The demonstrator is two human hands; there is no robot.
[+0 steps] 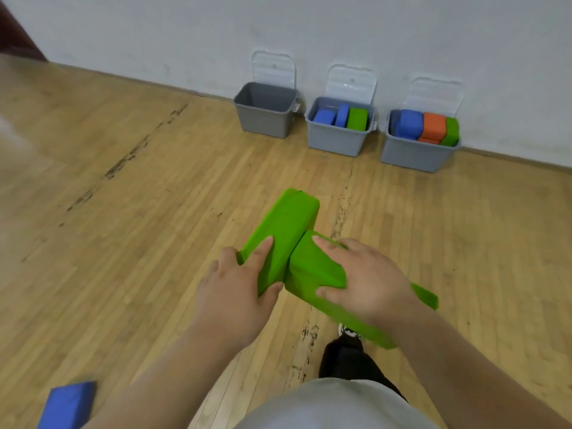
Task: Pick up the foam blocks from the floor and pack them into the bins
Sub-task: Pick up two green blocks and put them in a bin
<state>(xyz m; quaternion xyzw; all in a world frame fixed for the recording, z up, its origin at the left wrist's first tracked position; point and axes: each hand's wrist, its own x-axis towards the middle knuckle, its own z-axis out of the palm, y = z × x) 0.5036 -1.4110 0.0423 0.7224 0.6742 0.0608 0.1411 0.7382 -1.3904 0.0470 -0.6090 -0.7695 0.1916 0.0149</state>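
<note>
Oblong green foam blocks [284,226] in hands [236,294]

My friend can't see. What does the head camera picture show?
A person's left hand grips one green block and the right hand grips a second green block. By the wall, the left grey bin looks empty; the middle bin and right bin hold coloured blocks.

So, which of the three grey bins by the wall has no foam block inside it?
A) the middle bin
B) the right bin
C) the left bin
C: the left bin shows only its bare grey inside, while the middle bin holds a green block and the right bin an orange block, among others.
</note>
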